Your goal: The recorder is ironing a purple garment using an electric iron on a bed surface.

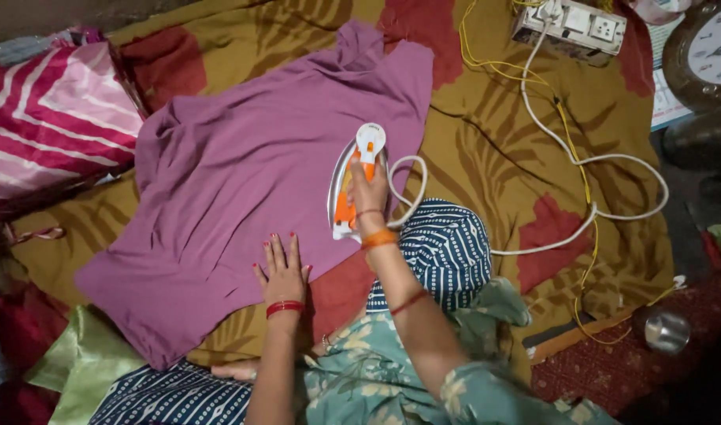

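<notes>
We are listing a soft, limp purple cotton shirt [242, 181] lying on the patterned blanket [494, 142], our left hand [283, 271] pressing it open-palmed, our right hand [368, 187] gripping the seemingly heavy white-and-orange iron [355, 177] by its handle.

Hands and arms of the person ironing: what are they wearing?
The left hand has red-painted nails and a red bangle at the wrist. The right hand wears a thin red thread, an orange bangle, and another red thread farther up the forearm. Pale green floral sleeves cover the upper arms.
</notes>
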